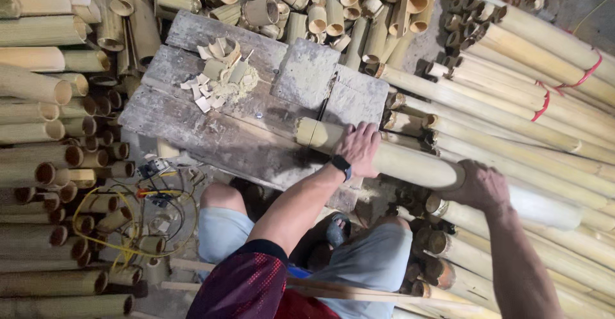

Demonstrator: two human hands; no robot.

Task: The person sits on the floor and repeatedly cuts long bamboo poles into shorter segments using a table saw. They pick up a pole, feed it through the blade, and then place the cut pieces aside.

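A long pale bamboo pole [410, 163] lies across the right part of a worn wooden bench [192, 114], its cut end near the bench's middle. My left hand [359, 147], with a dark watch on the wrist, presses down on the pole close to that end. My right hand [479, 186] grips the same pole further right. A thin dark slot [325, 104] in the bench runs up from the pole's end; whether a blade sits in it I cannot tell.
Bamboo offcuts and sawdust [221, 75] sit on the bench's far left. Short bamboo tubes [320, 2] pile up behind it, long poles [532, 101] tied with red bands lie right, stacked poles [38, 139] left. Yellow cable [128, 223] coils on the floor by my knees.
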